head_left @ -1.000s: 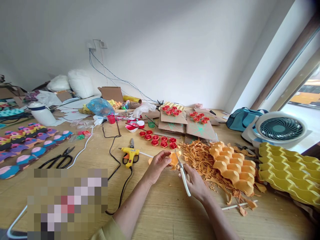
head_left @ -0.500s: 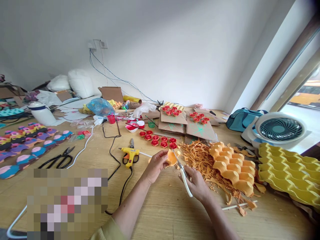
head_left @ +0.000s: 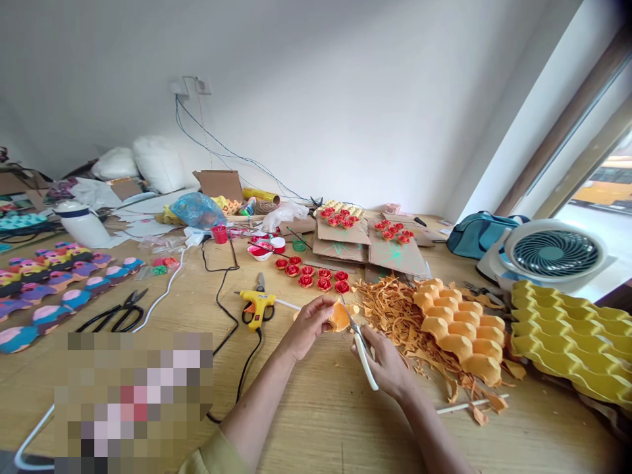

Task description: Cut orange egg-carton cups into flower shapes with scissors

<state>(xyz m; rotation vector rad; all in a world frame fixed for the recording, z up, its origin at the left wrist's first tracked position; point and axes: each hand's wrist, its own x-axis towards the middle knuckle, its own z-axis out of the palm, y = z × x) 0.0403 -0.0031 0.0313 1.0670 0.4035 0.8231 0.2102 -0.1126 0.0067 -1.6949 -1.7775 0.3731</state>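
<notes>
My left hand [head_left: 312,324] pinches an orange egg carton cup [head_left: 340,317] by its left side, above the wooden table. White-handled scissors [head_left: 365,359] are gripped in my right hand [head_left: 385,365], their blades at the cup's right rim, where a strip of the cup sticks out. Beyond the cup sit several red paper roses [head_left: 324,284]. To the right lies a heap of orange carton scraps [head_left: 390,313], against an orange egg carton [head_left: 457,326] with its cups pointing up.
A yellow glue gun [head_left: 255,309] with its black cord lies left of my hands, near black-handled scissors [head_left: 116,313]. A yellow egg tray [head_left: 567,339] and a fan [head_left: 553,255] stand at the right. Cardboard pieces [head_left: 340,250] bear more roses behind.
The scissors have shifted very slightly left and a strip at the cup's right rim now stands out more. My left hand has stayed almost in place.
</notes>
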